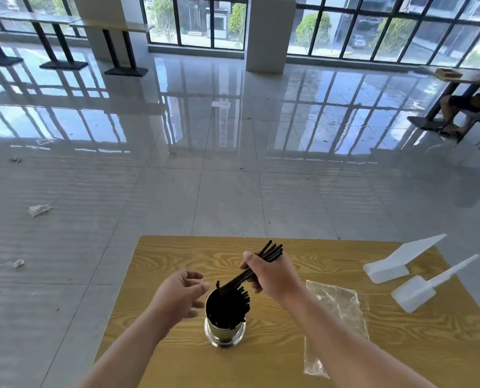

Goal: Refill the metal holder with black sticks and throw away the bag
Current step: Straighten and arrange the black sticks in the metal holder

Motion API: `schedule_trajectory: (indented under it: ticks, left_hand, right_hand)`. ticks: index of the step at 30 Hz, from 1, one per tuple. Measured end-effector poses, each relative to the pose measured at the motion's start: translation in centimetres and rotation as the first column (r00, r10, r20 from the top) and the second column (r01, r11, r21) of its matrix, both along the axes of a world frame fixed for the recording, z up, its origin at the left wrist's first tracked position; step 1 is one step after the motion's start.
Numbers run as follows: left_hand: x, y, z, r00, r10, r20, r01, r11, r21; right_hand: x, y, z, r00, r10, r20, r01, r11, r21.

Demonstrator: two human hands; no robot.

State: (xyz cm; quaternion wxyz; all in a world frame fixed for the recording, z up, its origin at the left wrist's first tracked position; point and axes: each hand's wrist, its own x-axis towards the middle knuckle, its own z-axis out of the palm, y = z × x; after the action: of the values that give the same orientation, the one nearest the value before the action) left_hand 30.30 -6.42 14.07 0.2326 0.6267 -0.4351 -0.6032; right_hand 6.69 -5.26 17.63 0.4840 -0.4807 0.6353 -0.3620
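Wood-grain desk (pixel 177 256) carried a metal holder (pixel 225 333) near its middle, a clear plastic bag (pixel 337 312) lying flat beside it, two white scoops (pixel 401 261) far right.

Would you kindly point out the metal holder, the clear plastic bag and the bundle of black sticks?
metal holder (pixel 225 336), head view, on its shiny lower wall.
clear plastic bag (pixel 337 312), head view, on its flat middle.
bundle of black sticks (pixel 272 252), head view, on the upper ends above the right hand (pixel 272 278).

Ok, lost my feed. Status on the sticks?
Right hand grips bundle of black sticks, tips entering metal holder. Left hand open beside holder. Empty bag on table, nothing blocking.
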Motion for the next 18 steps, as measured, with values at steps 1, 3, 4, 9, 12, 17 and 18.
schedule_trajectory:
  ticks: [1, 3, 4, 9, 12, 17, 18]
  left_hand:
    - [0.2, 0.0, -0.5, 0.992, -0.076, 0.104, 0.079, 0.997, -0.021]
    - [0.2, 0.3, -1.2, 0.951, -0.224, 0.212, 0.230, 0.973, 0.000]
    - [0.1, 0.5, -1.5, 0.917, -0.303, 0.258, 0.309, 0.951, 0.019]
    - [-1.6, 1.8, -2.5, 0.754, -0.444, 0.484, 0.520, 0.854, -0.028]
    - [-2.7, 2.5, -3.0, 0.754, -0.440, 0.488, 0.540, 0.838, -0.079]
    - [-4.4, 3.2, -3.3, 0.706, -0.412, 0.576, 0.582, 0.800, -0.142]
    - [-4.7, 3.3, -3.3, 0.684, -0.404, 0.607, 0.598, 0.788, -0.149]
  right_hand:
    - [-0.2, 0.2, -0.2, 0.994, 0.069, -0.085, -0.068, 0.998, 0.007]
    - [-0.2, 0.7, -1.0, 0.970, 0.157, -0.186, -0.153, 0.988, 0.037]
    - [0.0, 1.0, -1.4, 0.961, 0.183, -0.207, -0.178, 0.983, 0.044]
    - [1.5, 1.7, -2.7, 0.905, 0.269, -0.330, -0.267, 0.962, 0.054]
    - [0.6, 2.2, -3.5, 0.876, 0.189, -0.445, -0.192, 0.981, 0.039]
    - [-0.3, 3.3, -5.1, 0.901, 0.237, -0.364, -0.181, 0.967, 0.180]
    - [-0.2, 3.5, -5.4, 0.903, 0.267, -0.337, -0.203, 0.956, 0.214]
